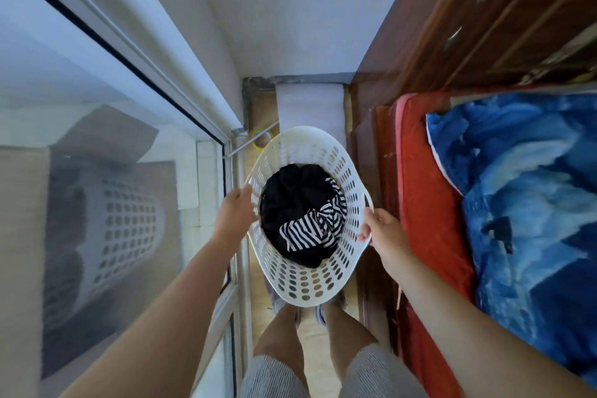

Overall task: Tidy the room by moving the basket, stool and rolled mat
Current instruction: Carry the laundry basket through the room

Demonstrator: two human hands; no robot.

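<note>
Basket first: I read it as hanging straight ahead of me at twelve o'clock, between my two hands and above my feet, in the narrow strip of floor between the glass door at nine o'clock and the red mattress at three. My left hand is closed on the rim at the basket's nine o'clock side; my right hand is curled over the rim at its three o'clock side, thumb on the inner edge. Both sit equally near, so I judge this a two-handed carry. Dark clothes and a striped cloth lie in the bottom. Its mouth looks oval, long axis running from me toward twelve o'clock, along the corridor. A white rolled mat, as I take it, lies across the far end at twelve o'clock, just beyond the basket. Stool I cannot see.
</note>
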